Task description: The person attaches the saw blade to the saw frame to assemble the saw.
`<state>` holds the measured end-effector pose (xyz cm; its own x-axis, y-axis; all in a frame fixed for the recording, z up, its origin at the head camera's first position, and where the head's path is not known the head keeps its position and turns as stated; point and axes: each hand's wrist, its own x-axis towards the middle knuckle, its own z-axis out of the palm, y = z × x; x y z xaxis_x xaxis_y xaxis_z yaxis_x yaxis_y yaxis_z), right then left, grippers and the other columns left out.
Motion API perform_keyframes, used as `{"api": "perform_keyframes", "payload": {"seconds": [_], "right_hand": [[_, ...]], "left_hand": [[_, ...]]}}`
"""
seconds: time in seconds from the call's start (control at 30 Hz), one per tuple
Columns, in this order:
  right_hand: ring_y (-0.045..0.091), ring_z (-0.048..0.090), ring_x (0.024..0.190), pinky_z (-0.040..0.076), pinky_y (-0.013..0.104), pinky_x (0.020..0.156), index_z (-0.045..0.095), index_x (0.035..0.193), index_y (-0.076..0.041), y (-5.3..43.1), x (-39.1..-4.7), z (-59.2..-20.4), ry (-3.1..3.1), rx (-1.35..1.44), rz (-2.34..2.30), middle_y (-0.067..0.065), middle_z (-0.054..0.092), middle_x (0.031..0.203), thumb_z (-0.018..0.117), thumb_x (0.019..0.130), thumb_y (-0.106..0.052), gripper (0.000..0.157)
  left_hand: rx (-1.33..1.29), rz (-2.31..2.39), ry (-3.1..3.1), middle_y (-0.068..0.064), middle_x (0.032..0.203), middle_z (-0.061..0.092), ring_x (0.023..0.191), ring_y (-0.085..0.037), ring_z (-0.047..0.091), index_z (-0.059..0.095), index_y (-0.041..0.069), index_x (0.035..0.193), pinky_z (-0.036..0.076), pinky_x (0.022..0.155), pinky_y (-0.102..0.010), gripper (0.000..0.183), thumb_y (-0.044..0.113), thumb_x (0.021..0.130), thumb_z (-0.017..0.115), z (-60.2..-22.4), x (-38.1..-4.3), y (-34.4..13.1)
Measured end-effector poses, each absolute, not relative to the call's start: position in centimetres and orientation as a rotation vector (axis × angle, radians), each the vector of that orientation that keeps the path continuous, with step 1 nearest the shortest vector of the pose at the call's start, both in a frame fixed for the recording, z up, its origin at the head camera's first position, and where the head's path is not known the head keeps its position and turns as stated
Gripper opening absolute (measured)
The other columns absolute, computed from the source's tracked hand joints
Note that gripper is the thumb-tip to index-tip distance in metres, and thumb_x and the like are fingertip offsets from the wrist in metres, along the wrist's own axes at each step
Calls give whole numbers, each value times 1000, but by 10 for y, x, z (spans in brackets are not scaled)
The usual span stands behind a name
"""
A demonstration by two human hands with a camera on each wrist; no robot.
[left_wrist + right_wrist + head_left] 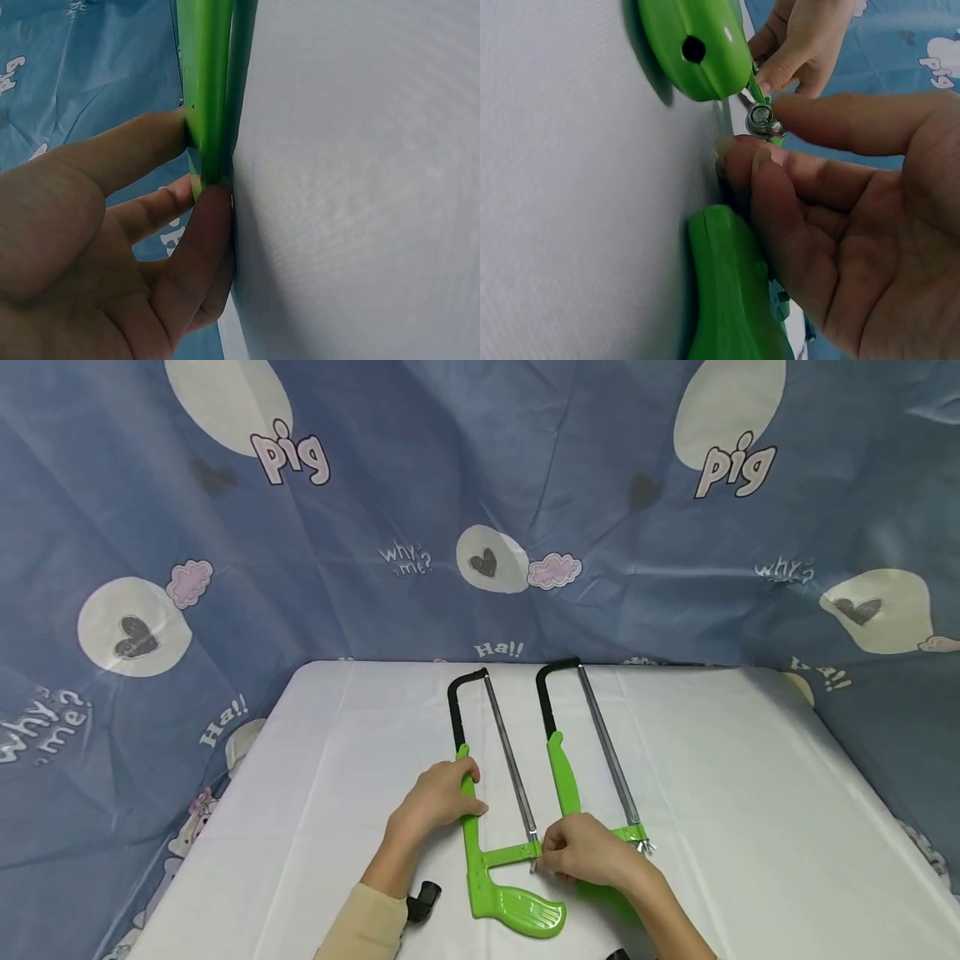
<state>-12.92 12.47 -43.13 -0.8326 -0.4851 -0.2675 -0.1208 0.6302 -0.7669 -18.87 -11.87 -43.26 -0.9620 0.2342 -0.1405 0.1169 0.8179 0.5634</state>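
Observation:
Two hacksaws with green handles and black front frames lie side by side on a white surface. My left hand (pixel 442 793) grips the green frame of the left hacksaw (pixel 473 852); in the left wrist view, thumb and fingers lie on either side of the green bar (pixel 210 90). At that saw's near blade end, my right hand (pixel 588 847) pinches the metal wing nut (pixel 760 117), partly hidden by the fingertips. The right hacksaw (pixel 564 777) lies beneath my right hand and forearm, which cover part of its handle. Both saws carry a grey blade (pixel 510 752).
The white-covered table (pixel 360 735) runs back to a blue printed cloth (pixel 420 460) hanging behind it. A second wing nut (pixel 646 846) sits at the right saw's blade end. A black wrist-camera part (pixel 424 902) shows beside my left forearm.

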Motion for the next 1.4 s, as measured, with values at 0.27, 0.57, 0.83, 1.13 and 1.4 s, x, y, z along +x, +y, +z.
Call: {"api": "perform_keyframes", "payload": {"seconds": [0.27,0.57,0.83,1.13,1.4], "right_hand": [[15,60,54,47,28,49,64,73,-3,130,-126,-435,2319,-453,-1211,5,64,63,70,82,-2,11],[11,52,50,37,26,46,65,61,-6,126,-118,-436,2315,-446,-1196,-2,60,55,76,78,-6,20],[7,36,46,25,24,42,63,57,-13,122,-113,-435,2383,-422,-1169,-11,50,50,79,79,-31,33],[8,47,49,35,24,46,66,61,-9,125,-115,-436,2439,-457,-1138,-5,57,52,74,82,-26,28],[11,53,51,41,26,49,66,66,-6,125,-119,-438,2336,-460,-1213,-1,62,57,69,83,-11,17]], "left_hand": [[305,886,2796,-7,88,61,76,-20,50,63,11,102,40,64,-31,37,23,75,86,-437,-182,-114],[293,869,2813,-7,88,61,75,-20,50,63,12,100,39,63,-32,38,24,73,86,-437,-175,-115],[274,890,2827,-6,85,58,73,-20,49,64,12,101,38,62,-32,39,23,72,87,-437,-176,-119],[319,904,2834,-5,84,58,74,-20,48,63,13,101,37,62,-32,39,24,72,87,-437,-178,-118],[322,902,2829,-5,83,58,73,-20,48,63,13,100,37,62,-32,39,23,71,87,-435,-177,-119]]}}
